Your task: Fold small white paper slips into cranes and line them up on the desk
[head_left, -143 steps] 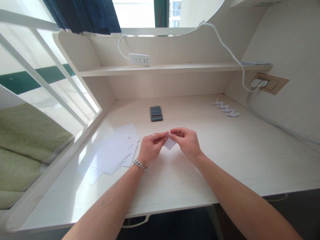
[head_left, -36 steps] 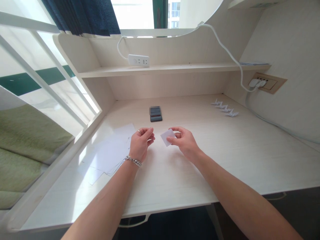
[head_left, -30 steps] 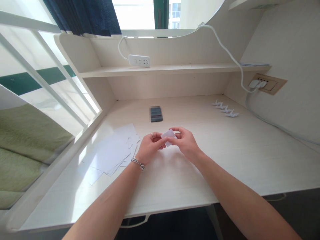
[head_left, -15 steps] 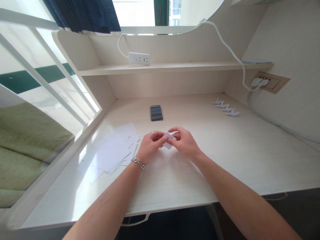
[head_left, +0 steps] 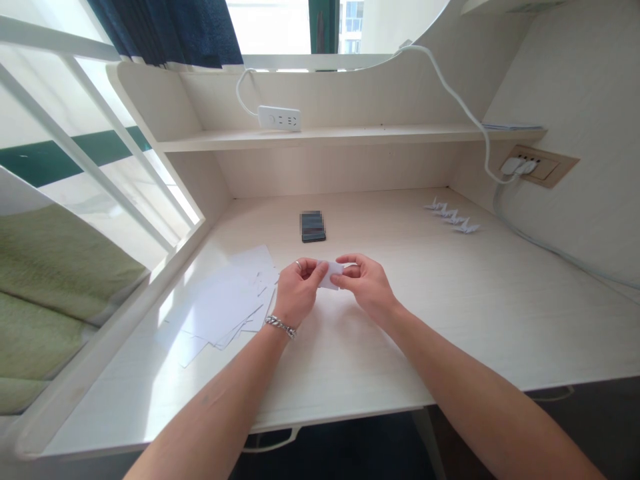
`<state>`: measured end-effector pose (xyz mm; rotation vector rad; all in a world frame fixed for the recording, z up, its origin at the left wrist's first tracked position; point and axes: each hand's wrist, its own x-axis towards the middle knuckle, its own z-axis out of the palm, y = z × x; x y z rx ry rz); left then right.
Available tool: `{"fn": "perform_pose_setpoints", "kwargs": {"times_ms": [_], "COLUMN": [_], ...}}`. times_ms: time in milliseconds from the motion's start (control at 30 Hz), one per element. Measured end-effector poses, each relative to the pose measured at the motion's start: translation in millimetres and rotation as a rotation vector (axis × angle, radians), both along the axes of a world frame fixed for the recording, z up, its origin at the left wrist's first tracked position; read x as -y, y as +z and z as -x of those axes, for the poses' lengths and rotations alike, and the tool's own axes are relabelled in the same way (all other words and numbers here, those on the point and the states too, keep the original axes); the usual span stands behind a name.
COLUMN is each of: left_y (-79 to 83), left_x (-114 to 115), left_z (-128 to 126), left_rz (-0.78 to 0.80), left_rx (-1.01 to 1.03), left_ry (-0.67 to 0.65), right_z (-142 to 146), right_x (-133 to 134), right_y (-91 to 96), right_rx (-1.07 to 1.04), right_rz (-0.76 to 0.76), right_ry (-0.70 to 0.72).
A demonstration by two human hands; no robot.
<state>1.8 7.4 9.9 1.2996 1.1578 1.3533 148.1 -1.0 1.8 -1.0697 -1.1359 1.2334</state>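
Between my two hands is a small folded piece of white paper (head_left: 330, 276), held just above the desk. My left hand (head_left: 299, 287), with a ring and a chain bracelet, pinches its left side between thumb and fingers. On the right side, my right hand (head_left: 366, 283) grips the paper with thumb and fingertips. The fingers behind the paper are partly hidden. Loose sheets of white paper (head_left: 220, 293) lie spread to the left of my left hand. Several folded white paper cranes (head_left: 453, 217) stand in a row at the back right.
A dark phone-like object (head_left: 313, 227), its face blurred, lies beyond my hands on the pale desk (head_left: 480, 313). Above it runs a shelf (head_left: 350, 135) with a white power strip (head_left: 279, 119). A white cable (head_left: 460, 100) hangs to the wall socket (head_left: 543, 165) at right.
The folded paper has turned from a diamond position to a more level one and shifted slightly left. My left hand has moved a little left, its thumb now further up the paper.
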Motion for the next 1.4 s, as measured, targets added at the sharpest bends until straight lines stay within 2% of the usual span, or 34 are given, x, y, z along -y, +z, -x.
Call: {"fn": "perform_pose_setpoints", "kwargs": {"times_ms": [133,267,433,667,933,1067,1233,1400], "left_y": [-2.4,-3.7,-1.4,-4.3,-6.9,-7.7,-6.2,-5.8], "left_x": [-0.8,-1.3,0.7,-0.9,-2.0,-3.9,-4.8,-2.8], "left_z": [-0.9,-0.7,-3.4,-2.4,-0.1,-0.9,-0.1,3.3], "left_rz": [-0.013,0.002,0.027,0.055,0.07,0.092,0.148,0.063], "left_rx": [0.018,0.012,0.039,0.068,0.085,0.11,0.197,0.013], "left_ry": [0.039,0.053,0.019,0.002,-0.024,-0.003,-0.096,-0.088], "right_z": [3.9,5.5,4.9,4.5,-1.4,-1.5,-2.1,-2.6], "right_x": [-0.8,-0.6,0.0,-2.3,-1.6,-0.5,1.3,1.5], "right_y": [0.4,-0.4,-0.7,3.4,0.2,-0.6,1.0,0.6], "right_rx": [-0.086,-0.081,-0.088,-0.196,0.051,0.084,0.13,0.125], "right_rz": [-0.027,-0.06,-0.067,-0.04,-0.089,-0.119,-0.131,-0.156], "right_ry": [0.003,-0.003,-0.09,-0.072,-0.005,-0.027,-0.079,-0.084]}}
